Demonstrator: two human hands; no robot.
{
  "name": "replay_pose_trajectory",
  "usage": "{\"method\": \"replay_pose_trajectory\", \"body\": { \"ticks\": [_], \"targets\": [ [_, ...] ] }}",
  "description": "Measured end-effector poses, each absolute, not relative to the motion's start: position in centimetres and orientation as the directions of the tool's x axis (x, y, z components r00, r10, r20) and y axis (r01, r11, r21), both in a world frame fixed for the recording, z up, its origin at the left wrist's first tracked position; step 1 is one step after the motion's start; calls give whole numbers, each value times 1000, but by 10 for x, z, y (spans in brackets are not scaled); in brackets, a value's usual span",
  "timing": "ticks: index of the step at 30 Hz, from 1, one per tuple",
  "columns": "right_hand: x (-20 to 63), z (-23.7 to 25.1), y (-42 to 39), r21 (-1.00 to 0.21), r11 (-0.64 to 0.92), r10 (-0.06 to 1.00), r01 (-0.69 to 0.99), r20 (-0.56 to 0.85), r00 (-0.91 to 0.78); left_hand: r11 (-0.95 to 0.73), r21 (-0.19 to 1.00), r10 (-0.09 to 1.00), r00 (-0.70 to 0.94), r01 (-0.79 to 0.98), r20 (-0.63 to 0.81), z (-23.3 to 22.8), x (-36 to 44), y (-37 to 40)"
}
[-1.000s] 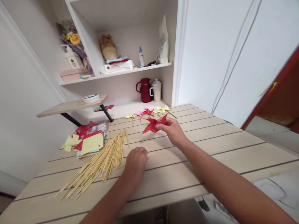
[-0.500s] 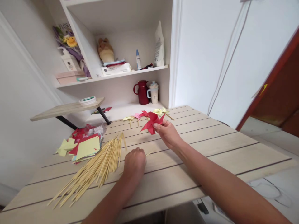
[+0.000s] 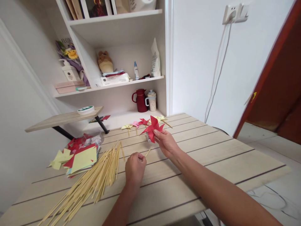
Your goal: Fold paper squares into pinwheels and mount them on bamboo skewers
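Note:
My right hand [image 3: 166,142] holds a red paper pinwheel [image 3: 152,127] by its lower edge, raised a little above the wooden table [image 3: 211,157]. My left hand [image 3: 134,167] is closed around one thin bamboo stick [image 3: 148,152], whose tip points up toward the pinwheel. To the left of my left hand lies a loose pile of several bamboo sticks [image 3: 94,180].
Finished pinwheels in yellow, pink and red [image 3: 138,123] lie in a row at the table's far edge. A stack of yellow and red paper squares [image 3: 80,155] sits at the left. Behind stand a shelf unit, a red jug [image 3: 141,100] and a cup [image 3: 151,100].
My left hand has lifted a stick off the table and turned its tip toward the pinwheel. My right hand has tilted the pinwheel more upright. The camera has tilted up.

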State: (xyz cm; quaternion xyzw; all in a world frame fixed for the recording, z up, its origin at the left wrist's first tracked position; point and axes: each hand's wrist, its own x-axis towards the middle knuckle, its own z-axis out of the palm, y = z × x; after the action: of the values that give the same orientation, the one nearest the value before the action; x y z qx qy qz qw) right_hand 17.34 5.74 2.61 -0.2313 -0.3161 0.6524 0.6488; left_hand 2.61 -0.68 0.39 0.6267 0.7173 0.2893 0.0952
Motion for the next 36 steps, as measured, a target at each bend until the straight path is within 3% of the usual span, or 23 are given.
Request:
{"method": "replay_pose_trajectory", "body": {
  "ticks": [8, 17, 22, 26, 28, 31, 33, 36],
  "targets": [
    [160, 19, 51, -671, -116, 990, -732, -19, -140, -38, 650, 945, -184, 759, 270, -3, 29, 0],
    [163, 18, 57, -593, -121, 991, -796, -20, -136, -168, 771, 947, -116, 615, 299, -11, 20, -4],
    [163, 17, 56, -589, -130, 988, -798, -8, -155, -210, 748, 948, -56, 629, 314, -10, 20, -6],
    [167, 21, 55, -592, -110, 982, -798, 61, -181, -229, 707, 898, -135, 669, 418, -9, 13, 0],
    [172, 28, 53, -615, -50, 973, -787, 149, -178, -228, 785, 896, -192, 576, 401, -4, 8, 1],
    [180, 38, 50, -673, 112, 950, -731, 288, -120, -170, 961, 961, -179, 217, 211, 5, 2, -1],
    [185, 42, 47, -718, 205, 927, -665, 361, -104, -147, 989, 984, -104, -5, 145, 10, 1, -6],
    [189, 43, 42, -774, 290, 885, -562, 440, -150, -212, 970, 975, -86, -122, 203, 13, 1, -13]
  ]
}}
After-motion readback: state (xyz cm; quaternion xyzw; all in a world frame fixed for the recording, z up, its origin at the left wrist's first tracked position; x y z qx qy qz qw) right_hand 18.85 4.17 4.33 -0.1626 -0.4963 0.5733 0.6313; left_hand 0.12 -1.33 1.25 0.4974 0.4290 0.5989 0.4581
